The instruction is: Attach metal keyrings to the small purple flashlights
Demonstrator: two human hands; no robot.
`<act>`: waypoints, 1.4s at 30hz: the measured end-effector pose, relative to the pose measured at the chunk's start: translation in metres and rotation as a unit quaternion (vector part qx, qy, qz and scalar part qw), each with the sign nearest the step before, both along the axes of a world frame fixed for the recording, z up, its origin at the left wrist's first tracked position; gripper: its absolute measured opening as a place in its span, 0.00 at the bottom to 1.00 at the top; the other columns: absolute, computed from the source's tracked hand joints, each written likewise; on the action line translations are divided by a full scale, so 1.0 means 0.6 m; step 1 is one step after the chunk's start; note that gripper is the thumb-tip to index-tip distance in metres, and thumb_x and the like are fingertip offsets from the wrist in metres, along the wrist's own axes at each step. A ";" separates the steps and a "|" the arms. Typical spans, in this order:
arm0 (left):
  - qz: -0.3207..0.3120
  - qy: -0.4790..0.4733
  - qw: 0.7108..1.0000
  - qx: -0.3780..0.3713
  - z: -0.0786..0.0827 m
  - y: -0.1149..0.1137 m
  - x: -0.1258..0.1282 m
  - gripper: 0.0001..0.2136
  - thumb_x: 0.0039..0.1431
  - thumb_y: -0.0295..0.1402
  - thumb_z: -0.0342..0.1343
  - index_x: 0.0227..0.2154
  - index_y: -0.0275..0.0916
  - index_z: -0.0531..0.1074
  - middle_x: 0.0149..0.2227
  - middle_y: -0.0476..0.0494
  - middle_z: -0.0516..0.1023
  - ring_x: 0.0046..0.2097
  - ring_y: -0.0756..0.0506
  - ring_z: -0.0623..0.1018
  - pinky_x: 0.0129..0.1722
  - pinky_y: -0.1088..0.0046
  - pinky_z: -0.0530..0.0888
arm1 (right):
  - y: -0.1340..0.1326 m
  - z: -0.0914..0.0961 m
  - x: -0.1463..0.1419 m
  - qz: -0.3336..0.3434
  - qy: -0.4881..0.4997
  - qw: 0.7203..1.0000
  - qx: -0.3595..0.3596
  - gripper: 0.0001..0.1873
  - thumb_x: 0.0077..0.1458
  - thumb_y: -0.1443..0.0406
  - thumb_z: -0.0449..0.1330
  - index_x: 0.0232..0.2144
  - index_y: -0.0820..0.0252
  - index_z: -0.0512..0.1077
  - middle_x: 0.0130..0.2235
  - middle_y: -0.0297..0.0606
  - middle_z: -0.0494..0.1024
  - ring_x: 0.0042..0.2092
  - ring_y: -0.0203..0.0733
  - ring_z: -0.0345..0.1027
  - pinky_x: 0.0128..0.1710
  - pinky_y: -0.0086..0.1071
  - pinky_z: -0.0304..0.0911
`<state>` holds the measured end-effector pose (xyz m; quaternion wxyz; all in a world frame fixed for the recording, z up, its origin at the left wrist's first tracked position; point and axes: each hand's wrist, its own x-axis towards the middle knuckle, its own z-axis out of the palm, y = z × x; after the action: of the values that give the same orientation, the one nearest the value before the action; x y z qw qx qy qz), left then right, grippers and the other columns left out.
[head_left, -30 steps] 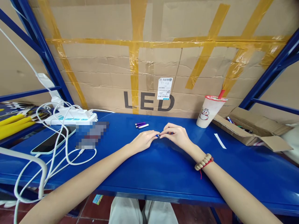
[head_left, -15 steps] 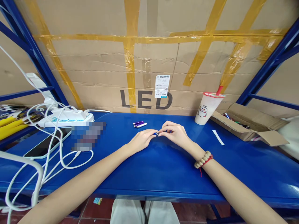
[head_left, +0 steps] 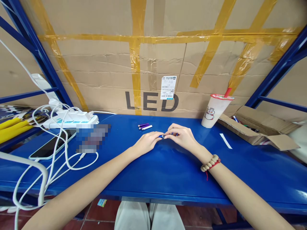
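My left hand (head_left: 148, 142) is closed, its thumb and fingers pinching a small blue metal tube (head_left: 161, 136) with a shiny silver end. That end points toward my right hand (head_left: 181, 135), whose fingertips are pinched close beside it. A bit of dark blue shows between the right fingers; its shape is mostly hidden. Both hands are just above the blue tabletop. Behind the left hand lie short purple tubes (head_left: 143, 125) and a silver tube (head_left: 147, 127), side by side.
A drink cup (head_left: 214, 111) with a red straw stands at the right, before an open cardboard box (head_left: 249, 131). A white paper strip (head_left: 225, 141) lies near it. At the left are a power strip (head_left: 72, 118), a phone (head_left: 51, 145) and tangled white cables (head_left: 64, 156).
The view has shifted slightly, so everything sits a little to the right. Both hands keep the same pinch, with the blue tube's silver end still between them.
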<state>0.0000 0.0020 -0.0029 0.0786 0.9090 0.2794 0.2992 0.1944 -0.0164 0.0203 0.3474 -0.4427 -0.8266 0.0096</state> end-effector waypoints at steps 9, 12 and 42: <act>0.028 0.056 0.998 -0.007 0.006 -0.004 0.004 0.11 0.63 0.30 0.40 0.45 0.39 0.64 0.45 0.44 0.74 0.44 0.46 0.74 0.42 0.72 0.71 | 0.000 0.004 -0.001 -0.015 -0.009 1.000 -0.024 0.14 0.51 0.53 0.57 0.27 0.54 0.76 0.34 0.33 0.74 0.26 0.31 0.63 0.25 0.26 0.54; 0.060 0.072 0.996 0.003 0.006 -0.003 0.007 0.11 0.64 0.31 0.39 0.44 0.39 0.64 0.43 0.45 0.74 0.43 0.46 0.75 0.40 0.72 0.71 | 0.000 0.006 0.000 -0.018 -0.020 0.999 -0.023 0.14 0.51 0.53 0.57 0.28 0.54 0.75 0.34 0.33 0.74 0.26 0.30 0.63 0.25 0.26 0.54; 0.011 0.115 0.989 -0.094 0.015 -0.008 0.000 0.12 0.65 0.35 0.37 0.46 0.41 0.61 0.42 0.43 0.74 0.41 0.44 0.76 0.37 0.70 0.70 | 0.010 -0.008 0.001 -0.010 0.045 0.997 -0.066 0.16 0.47 0.51 0.59 0.22 0.56 0.76 0.27 0.34 0.74 0.25 0.32 0.61 0.24 0.27 0.53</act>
<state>0.0002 -0.0026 0.0064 0.1278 0.9227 0.3236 0.1658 0.1949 -0.0103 0.0156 0.3543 -0.4723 -0.8030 0.0807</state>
